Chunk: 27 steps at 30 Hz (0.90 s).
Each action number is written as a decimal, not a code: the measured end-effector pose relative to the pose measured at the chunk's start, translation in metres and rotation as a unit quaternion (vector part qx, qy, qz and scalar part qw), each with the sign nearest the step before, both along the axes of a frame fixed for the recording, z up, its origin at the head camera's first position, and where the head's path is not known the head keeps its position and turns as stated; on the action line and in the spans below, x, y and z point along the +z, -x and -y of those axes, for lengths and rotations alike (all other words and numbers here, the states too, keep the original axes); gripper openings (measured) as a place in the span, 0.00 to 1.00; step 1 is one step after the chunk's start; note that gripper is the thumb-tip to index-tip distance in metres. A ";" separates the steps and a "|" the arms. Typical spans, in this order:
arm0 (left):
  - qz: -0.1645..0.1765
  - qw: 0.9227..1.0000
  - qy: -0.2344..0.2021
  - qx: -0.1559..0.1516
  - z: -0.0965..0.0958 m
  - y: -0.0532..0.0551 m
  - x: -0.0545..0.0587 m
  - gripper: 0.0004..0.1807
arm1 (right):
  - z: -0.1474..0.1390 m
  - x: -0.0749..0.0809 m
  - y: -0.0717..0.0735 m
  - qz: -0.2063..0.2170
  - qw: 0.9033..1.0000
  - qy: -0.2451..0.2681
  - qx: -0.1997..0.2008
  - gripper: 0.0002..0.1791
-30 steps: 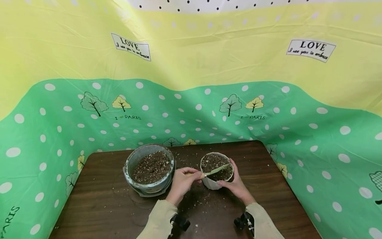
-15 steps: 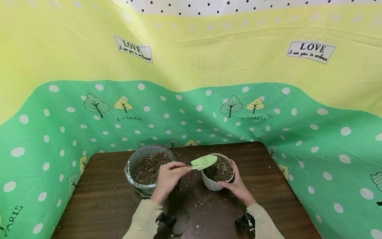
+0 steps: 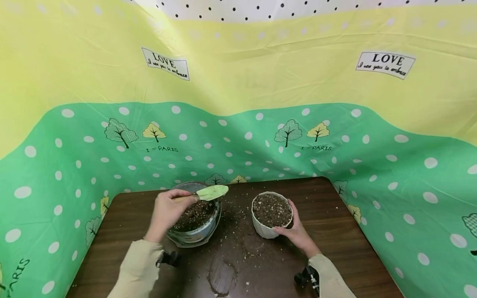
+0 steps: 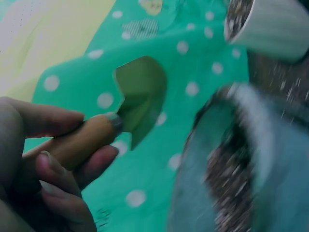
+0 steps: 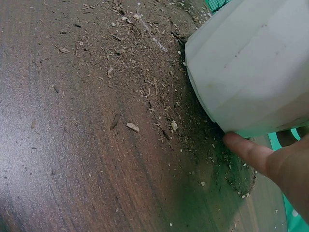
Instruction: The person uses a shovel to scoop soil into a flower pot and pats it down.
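My left hand (image 3: 167, 212) grips the wooden handle of a small green trowel (image 3: 213, 193) above the larger blue-grey pot (image 3: 193, 236). In the left wrist view, fingers curl round the handle (image 4: 87, 142) and the bare blade (image 4: 145, 92) points up and away. Dark soil (image 3: 195, 216) half fills that pot, partly hidden by the hand. My right hand (image 3: 298, 232) holds the side of a white faceted pot (image 3: 264, 230), filled near its rim with soil (image 3: 272, 210). The right wrist view shows the thumb (image 5: 251, 153) against the pot's wall.
Soil crumbs (image 3: 232, 223) lie scattered on the dark wooden table (image 3: 328, 256), mostly between the two pots. A ring-shaped mark (image 3: 222, 278) shows near the front. A green and yellow printed cloth (image 3: 238, 142) hangs behind and beside the table.
My left hand has carried the trowel leftward and up, from over the white pot to above the blue-grey pot. The right hand has stayed at the white pot.
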<state>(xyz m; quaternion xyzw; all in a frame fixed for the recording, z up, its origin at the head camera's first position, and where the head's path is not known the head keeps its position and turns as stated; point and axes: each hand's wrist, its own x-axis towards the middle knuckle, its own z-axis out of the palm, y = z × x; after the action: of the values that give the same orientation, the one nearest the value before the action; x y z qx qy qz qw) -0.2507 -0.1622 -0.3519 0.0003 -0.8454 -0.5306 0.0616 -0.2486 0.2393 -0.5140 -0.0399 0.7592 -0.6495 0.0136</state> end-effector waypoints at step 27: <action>0.033 0.922 0.361 -0.139 -0.009 0.085 0.041 0.20 | 0.001 0.001 -0.002 0.018 1.000 0.004 -0.009 0.62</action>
<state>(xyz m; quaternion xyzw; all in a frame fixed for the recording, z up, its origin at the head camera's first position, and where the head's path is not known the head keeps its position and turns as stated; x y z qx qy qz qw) -0.3361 -0.1528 -0.3112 -0.1224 -0.9725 -0.1928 -0.0447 -0.2465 0.2382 -0.5131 -0.0213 0.7564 -0.6534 0.0218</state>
